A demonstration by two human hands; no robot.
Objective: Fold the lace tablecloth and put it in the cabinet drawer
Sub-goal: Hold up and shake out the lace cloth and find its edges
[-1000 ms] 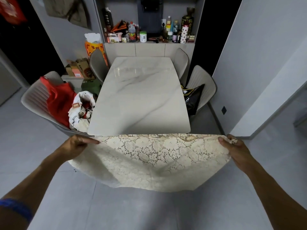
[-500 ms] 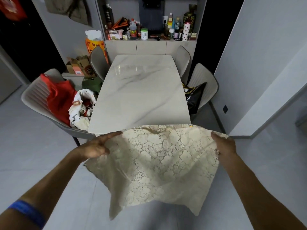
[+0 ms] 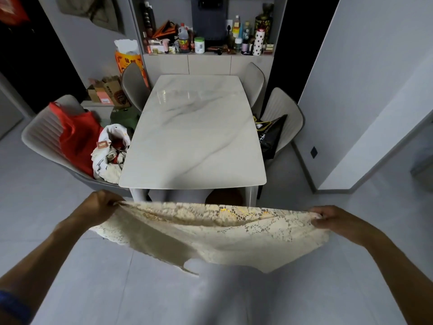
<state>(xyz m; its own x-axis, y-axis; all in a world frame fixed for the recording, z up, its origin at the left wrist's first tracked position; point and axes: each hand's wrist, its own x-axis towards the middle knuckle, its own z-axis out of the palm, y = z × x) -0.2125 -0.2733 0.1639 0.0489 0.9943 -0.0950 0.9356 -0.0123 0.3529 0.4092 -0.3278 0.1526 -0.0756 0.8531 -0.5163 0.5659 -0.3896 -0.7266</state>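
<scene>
Holding the lace tablecloth (image 3: 210, 235) stretched in the air just short of the near edge of the marble surface (image 3: 194, 137), clear of it and above the grey floor. Left hand (image 3: 100, 207) clenched on the cloth's left end, grip tight, fingers curled round the bunched lace. Right hand (image 3: 328, 219) pinching the right end, thumb and fingers closed on the edge. Top edge pulled nearly straight between the two hands, lower part sagging in soft folds, one pointed corner hanging lowest toward the right. Blue band (image 3: 11, 306) on the left forearm, at the frame's lower left. Left of the surface, a grey chair (image 3: 42, 137) loaded with a red bag (image 3: 77, 137) and a white bundle (image 3: 110, 156) that lies just beside the surface's edge. Right of the surface, another chair (image 3: 290, 113) carrying a black bag (image 3: 271, 137). Beyond the far end of the surface, a cabinet (image 3: 208, 64) with flat pale fronts and a shelf crowded with bottles and jars, among them a white polka-dot bottle (image 3: 257, 43). Cardboard boxes (image 3: 107, 92) near the far left corner of the surface.
</scene>
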